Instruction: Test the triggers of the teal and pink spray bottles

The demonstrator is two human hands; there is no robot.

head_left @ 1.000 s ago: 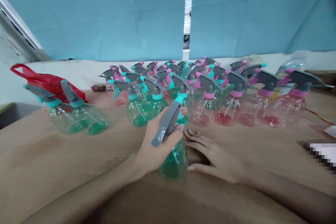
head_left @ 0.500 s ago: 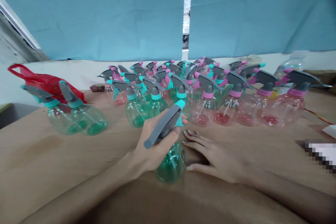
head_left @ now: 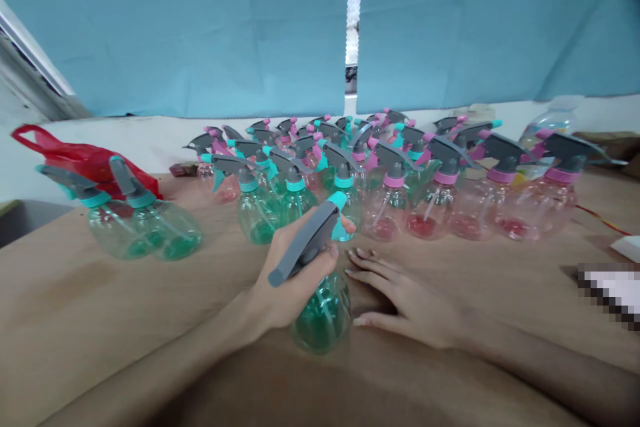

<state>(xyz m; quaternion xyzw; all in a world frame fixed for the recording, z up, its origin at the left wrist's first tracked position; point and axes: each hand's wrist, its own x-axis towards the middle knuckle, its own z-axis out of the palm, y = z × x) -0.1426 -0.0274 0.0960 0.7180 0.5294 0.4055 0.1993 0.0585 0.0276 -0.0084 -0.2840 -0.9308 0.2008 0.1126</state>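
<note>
My left hand (head_left: 293,277) is wrapped round the neck of a green spray bottle (head_left: 320,317) with a grey trigger head and a teal nozzle, which stands tilted on the wooden table (head_left: 125,307). My right hand (head_left: 405,297) lies flat on the table just right of that bottle, fingers stretched out and empty. Behind both hands stands a crowd of green spray bottles (head_left: 260,210) and pink spray bottles (head_left: 440,207).
Two more green bottles (head_left: 150,230) stand apart at the left, in front of a red plastic bag (head_left: 80,157). A blue curtain (head_left: 200,27) hangs behind the table. A blurred white patch (head_left: 613,293) lies at the right edge.
My left hand has tilted the held bottle further to the left, so its grey trigger head points lower and leftwards. My right hand has stayed flat where it was.
</note>
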